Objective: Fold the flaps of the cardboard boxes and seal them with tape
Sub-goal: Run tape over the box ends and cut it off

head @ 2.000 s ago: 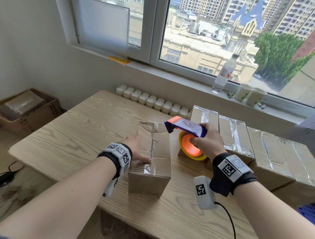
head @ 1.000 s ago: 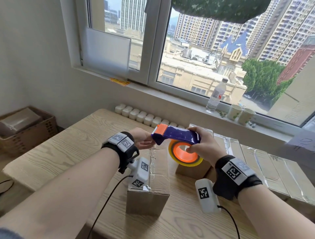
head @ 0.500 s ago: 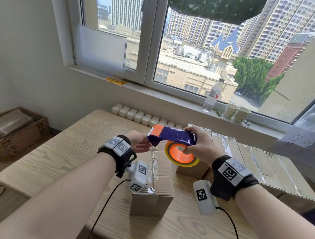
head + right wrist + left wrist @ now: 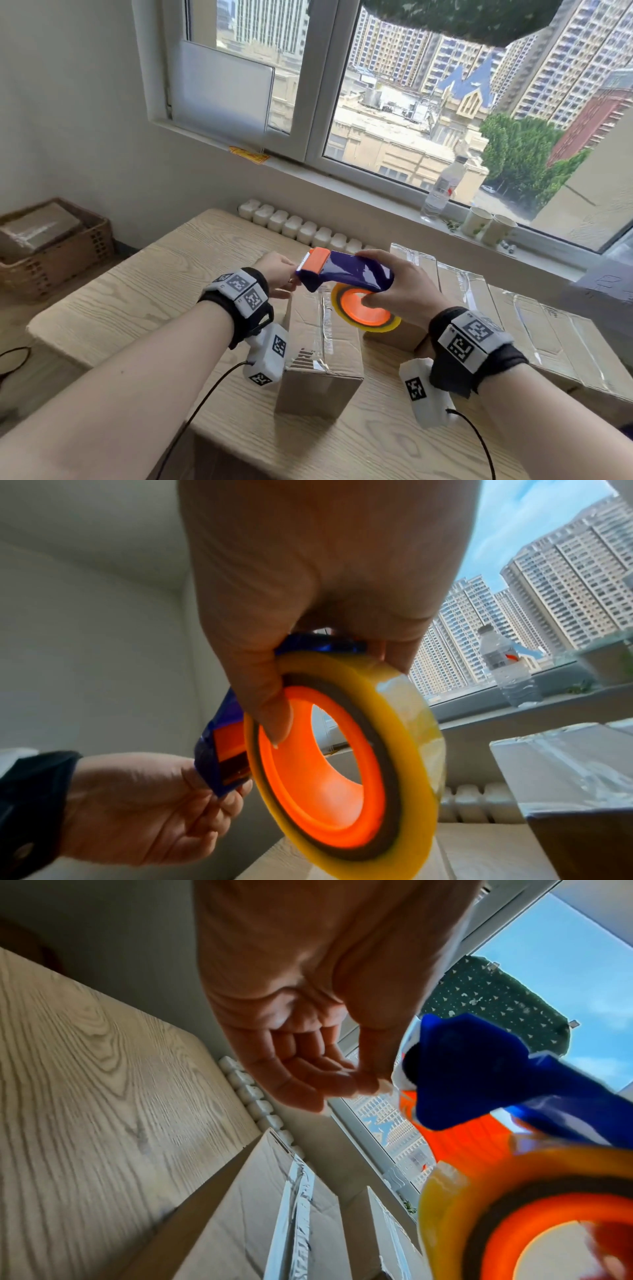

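Observation:
My right hand (image 4: 404,291) grips a blue tape dispenser (image 4: 356,272) from above, its thumb (image 4: 270,712) lying across the orange core of the yellow tape roll (image 4: 404,723). The dispenser hangs in the air over the far end of a small cardboard box (image 4: 318,342). My left hand (image 4: 291,281) pinches the dispenser's front end just under the orange blade guard (image 4: 318,257); I cannot make out the tape end itself. The box's flaps are folded down and a clear tape strip (image 4: 325,325) runs along the seam. Nothing touches the box.
Several taped boxes (image 4: 513,325) line the table's right side, one right behind the roll. A row of white blocks (image 4: 301,229) lies along the far edge. A bottle (image 4: 442,188) and paper cups (image 4: 479,222) stand on the sill. A basket (image 4: 58,246) sits on the floor, left.
My left hand has left the box top and risen to the dispenser's front end. My right hand has lifted the dispenser up and to the left, over the box.

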`<move>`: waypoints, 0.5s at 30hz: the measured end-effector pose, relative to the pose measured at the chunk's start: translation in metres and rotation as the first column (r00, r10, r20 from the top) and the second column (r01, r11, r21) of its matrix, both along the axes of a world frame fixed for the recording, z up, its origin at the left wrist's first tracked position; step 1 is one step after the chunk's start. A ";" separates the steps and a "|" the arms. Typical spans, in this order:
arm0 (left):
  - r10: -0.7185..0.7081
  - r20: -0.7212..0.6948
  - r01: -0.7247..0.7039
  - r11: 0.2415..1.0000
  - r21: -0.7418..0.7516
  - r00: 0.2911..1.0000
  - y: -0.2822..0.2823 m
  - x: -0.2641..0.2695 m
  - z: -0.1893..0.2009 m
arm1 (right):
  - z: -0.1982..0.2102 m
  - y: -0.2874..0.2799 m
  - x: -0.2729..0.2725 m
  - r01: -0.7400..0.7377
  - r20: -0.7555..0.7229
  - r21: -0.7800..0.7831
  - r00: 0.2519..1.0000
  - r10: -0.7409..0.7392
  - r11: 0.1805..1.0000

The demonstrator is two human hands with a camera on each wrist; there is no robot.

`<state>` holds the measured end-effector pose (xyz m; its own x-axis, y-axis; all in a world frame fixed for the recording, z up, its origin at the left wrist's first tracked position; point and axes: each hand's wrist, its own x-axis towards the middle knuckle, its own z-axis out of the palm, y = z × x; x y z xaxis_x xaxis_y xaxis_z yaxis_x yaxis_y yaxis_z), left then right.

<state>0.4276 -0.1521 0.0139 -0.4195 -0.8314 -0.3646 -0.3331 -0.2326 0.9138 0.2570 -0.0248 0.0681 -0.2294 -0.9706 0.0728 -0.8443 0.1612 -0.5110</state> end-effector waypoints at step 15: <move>0.234 0.157 -0.225 0.971 -0.076 0.959 0.062 0.038 -0.038 | -0.023 0.019 -0.006 -0.341 0.111 0.023 0.935 0.337 0.940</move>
<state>0.4658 -0.0897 -0.0245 -0.1537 -0.9196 -0.3616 -0.4224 -0.2697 0.8653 0.2509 -0.0061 0.0453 0.1096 -0.9937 0.0250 -0.7952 -0.1027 -0.5976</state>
